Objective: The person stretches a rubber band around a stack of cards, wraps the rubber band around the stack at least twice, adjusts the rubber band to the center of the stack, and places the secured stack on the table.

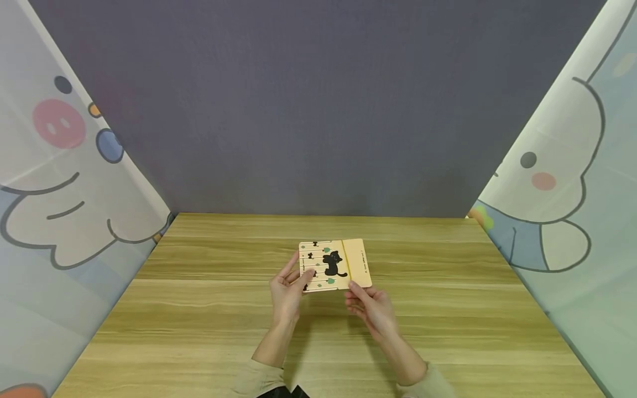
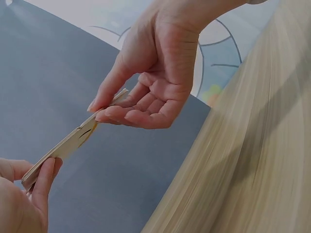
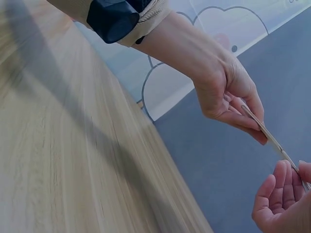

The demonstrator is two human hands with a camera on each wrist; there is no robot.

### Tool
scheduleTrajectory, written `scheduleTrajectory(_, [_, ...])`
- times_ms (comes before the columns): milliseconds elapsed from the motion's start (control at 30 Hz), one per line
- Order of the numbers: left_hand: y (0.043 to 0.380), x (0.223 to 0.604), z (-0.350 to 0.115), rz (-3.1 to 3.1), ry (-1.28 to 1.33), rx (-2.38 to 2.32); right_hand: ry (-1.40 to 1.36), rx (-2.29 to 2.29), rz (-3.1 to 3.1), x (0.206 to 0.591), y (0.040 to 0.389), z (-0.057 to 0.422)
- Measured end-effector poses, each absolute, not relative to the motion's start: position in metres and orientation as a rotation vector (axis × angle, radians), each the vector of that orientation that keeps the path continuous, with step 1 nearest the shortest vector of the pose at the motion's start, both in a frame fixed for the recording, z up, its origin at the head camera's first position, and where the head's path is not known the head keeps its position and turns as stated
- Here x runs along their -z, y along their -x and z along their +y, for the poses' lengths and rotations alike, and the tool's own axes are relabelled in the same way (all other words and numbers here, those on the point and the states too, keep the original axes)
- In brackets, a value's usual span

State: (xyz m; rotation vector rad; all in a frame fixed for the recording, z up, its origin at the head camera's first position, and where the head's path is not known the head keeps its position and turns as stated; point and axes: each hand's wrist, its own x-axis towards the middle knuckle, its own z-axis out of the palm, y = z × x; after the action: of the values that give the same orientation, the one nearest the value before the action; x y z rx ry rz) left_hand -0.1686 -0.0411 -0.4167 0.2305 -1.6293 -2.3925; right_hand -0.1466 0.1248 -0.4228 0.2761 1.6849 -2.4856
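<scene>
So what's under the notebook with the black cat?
Parts of the left hand and right hand, then the wooden table lower. In the head view, the notebook hides its underside and some of the table.

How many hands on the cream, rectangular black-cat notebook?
2. The person's bare left hand grips the cream notebook at its left end; the bare right hand pinches its near edge beside the thin yellow band. None appears hidden.
</scene>
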Motion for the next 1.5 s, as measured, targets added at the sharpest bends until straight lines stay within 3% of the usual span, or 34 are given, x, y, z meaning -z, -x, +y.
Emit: scheduleTrajectory(1500, [0.168, 0.417, -0.04, -1.649, -0.223, 2.391, -0.3, 2.497, 1.673, 0.424, 0.141, 0.12])
